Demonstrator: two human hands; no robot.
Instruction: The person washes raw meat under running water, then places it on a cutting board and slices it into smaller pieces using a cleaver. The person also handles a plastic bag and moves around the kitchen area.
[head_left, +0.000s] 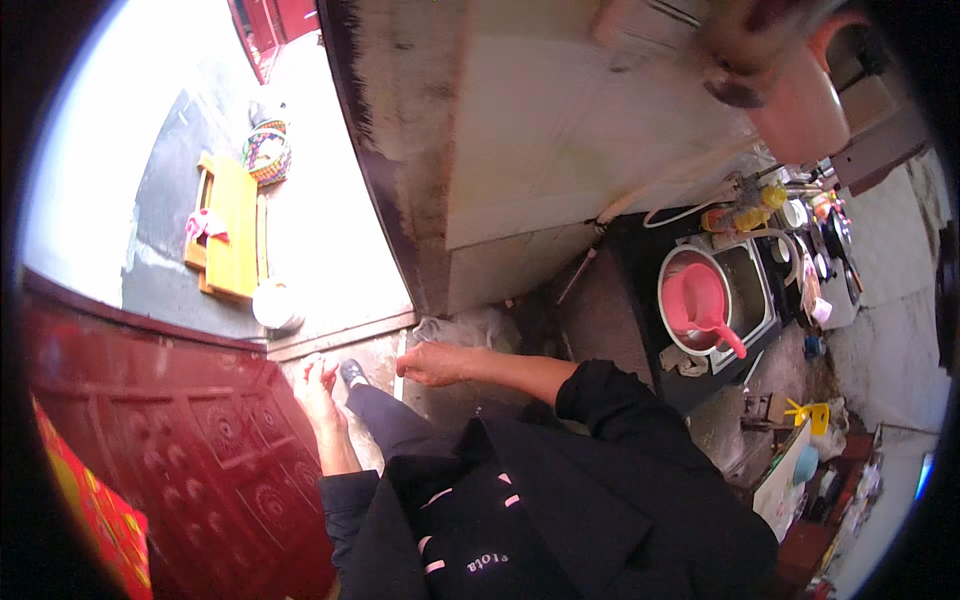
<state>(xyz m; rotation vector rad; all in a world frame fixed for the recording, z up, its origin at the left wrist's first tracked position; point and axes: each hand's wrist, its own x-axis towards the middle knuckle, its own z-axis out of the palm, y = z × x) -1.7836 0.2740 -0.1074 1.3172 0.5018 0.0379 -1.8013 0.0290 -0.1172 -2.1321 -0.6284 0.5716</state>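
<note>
My left hand (318, 386) is at the lower left, in front of the red panelled door (217, 442), fingers apart and somewhat bent, with nothing seen in it. Nearer the middle, my right hand (433, 364) reaches out over the floor by the doorway, its fingers curled; whether it holds something small cannot be told. A pale strip (400, 367) lies just beyond its fingertips. Below, between the two hands, a dark shoe (351, 371) of mine stands by the door sill (341, 337).
Outside stand a yellow wooden bench (234, 225), a white bucket (275, 306) and a woven basket (268, 154). On the right, a pink dipper (694, 300) rests in a metal basin (667, 330) at the sink. Clear plastic (472, 328) lies at the wall's foot.
</note>
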